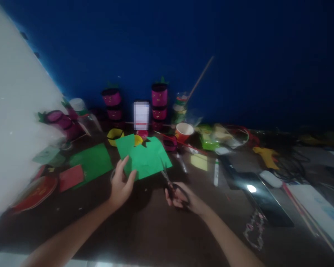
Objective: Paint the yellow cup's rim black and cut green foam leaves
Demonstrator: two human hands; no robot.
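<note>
A bright green sheet of paper (pixel 149 159) with a jagged notch cut in its top edge lies on the dark table in front of me. My left hand (pixel 121 183) is at its lower left edge, thumb and fingers spread apart; blur hides whether the fingertips press on the sheet. In my right hand (pixel 180 196) is a pair of scissors (pixel 165 170), gripped by the handles, its blades slightly parted and pointing up at the paper's right side. Behind the sheet sit a small yellow ring-shaped piece (pixel 115 137) and another yellow piece (pixel 138 140).
Purple segmented figures (pixel 159 96) flank an upright phone (pixel 141 115) by the blue wall. To the right are a paper cup (pixel 184 130), a marker (pixel 216 173), a yellow glue gun (pixel 267 157) and a dark tablet (pixel 267 200). Darker green paper (pixel 93 163) lies left.
</note>
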